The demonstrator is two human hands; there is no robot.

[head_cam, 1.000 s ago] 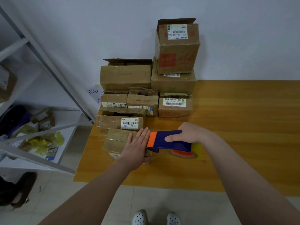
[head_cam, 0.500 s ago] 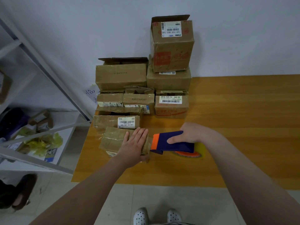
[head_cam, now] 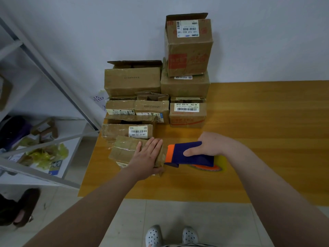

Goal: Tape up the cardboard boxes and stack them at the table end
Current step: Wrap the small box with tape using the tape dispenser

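A small flat cardboard box lies near the table's front left corner. My left hand rests flat on its right half with straight fingers. Just right of the box, my right hand grips a blue and orange tape dispenser, whose orange end meets the box's right edge. An orange tape roll shows under the dispenser. Behind them several cardboard boxes are stacked at the table's left end, the tallest on top at the right.
The wooden table stretches to the right, against a white wall. A metal shelf rack with bags and small boxes stands left of the table. My feet in white shoes are on the tiled floor below.
The dispenser and my right hand have shifted slightly right along the box's end. My left hand stays flat on the small box.
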